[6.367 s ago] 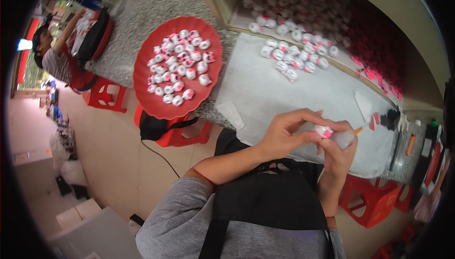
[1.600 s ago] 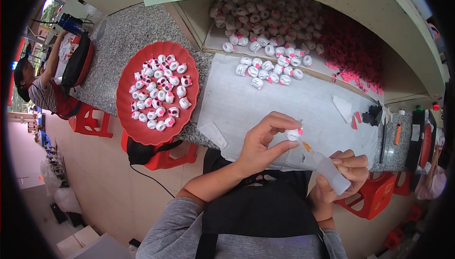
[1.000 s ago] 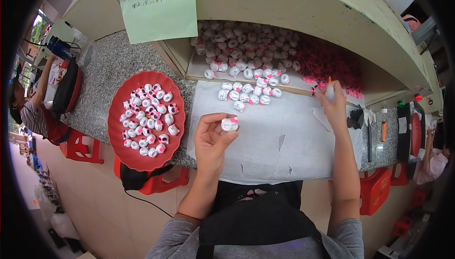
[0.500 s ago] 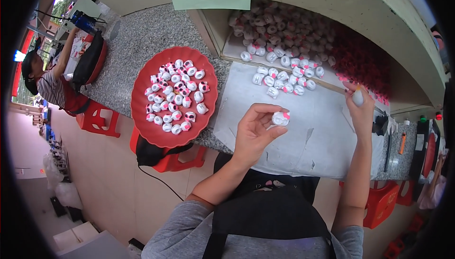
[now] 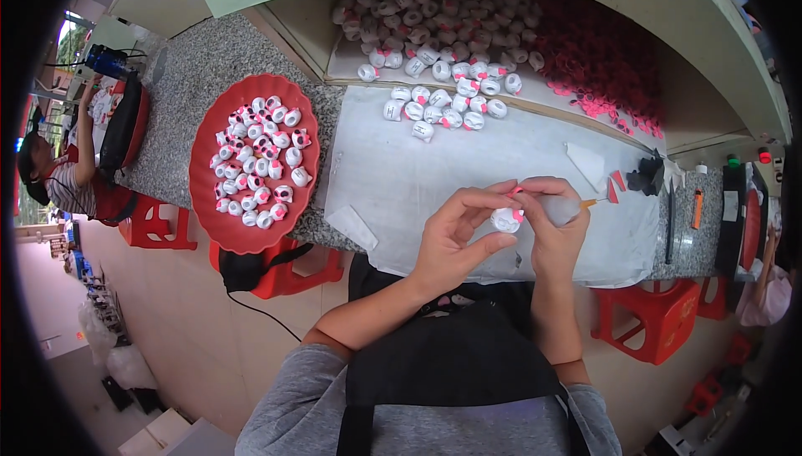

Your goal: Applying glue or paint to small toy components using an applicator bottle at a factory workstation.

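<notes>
Over the white paper sheet [image 5: 401, 176], my left hand [image 5: 451, 243] pinches a small round white figure head [image 5: 505, 220] with pink on it between thumb and fingers. Close against it, my right hand [image 5: 555, 247] has its fingertips at the head's top, where a tiny pink piece [image 5: 514, 192] shows. Tucked in that same hand is a small translucent squeeze bottle [image 5: 561, 209], its orange tip pointing right. Just beyond the hands, several white heads [image 5: 447, 108] with pink parts lie on the paper's far edge.
Left of the paper stands a red scalloped tray [image 5: 205, 197] of finished-looking heads. A shelf holds a heap of white heads [image 5: 434, 9] and a pile of pink pieces [image 5: 597, 47]. Black cloth [image 5: 646, 176] and an orange stick [image 5: 697, 209] lie right. Another person [image 5: 67, 176] sits far left.
My right hand has come from beside the pink pile, leftward and nearer, to meet my left hand at the white head. A pink piece now shows at its fingertips. The view has shifted right.
</notes>
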`<action>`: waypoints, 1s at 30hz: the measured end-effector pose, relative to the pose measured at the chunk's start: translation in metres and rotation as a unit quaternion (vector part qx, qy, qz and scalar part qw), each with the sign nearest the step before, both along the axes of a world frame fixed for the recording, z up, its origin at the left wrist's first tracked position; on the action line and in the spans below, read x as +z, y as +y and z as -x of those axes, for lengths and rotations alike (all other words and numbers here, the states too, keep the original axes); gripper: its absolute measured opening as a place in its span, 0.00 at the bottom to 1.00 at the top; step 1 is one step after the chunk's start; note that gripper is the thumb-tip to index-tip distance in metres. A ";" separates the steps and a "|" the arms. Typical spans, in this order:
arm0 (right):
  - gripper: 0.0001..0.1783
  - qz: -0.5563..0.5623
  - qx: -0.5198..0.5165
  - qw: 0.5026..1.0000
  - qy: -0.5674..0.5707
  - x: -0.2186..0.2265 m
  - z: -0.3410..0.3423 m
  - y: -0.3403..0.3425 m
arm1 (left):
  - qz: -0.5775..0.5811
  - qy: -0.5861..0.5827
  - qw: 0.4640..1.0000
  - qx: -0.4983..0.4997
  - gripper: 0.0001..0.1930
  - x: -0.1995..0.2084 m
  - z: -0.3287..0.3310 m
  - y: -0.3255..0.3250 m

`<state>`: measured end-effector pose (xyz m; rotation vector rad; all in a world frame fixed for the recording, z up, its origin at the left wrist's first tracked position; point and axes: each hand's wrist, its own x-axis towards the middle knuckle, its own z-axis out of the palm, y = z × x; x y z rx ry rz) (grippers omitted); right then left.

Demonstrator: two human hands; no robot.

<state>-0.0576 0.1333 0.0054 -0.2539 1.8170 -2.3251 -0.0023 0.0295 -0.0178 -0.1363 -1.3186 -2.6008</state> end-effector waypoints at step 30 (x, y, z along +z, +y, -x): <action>0.05 0.119 0.083 0.980 -0.136 0.006 -0.013 0.013 | 0.326 0.062 0.930 0.158 0.16 0.006 0.000 -0.006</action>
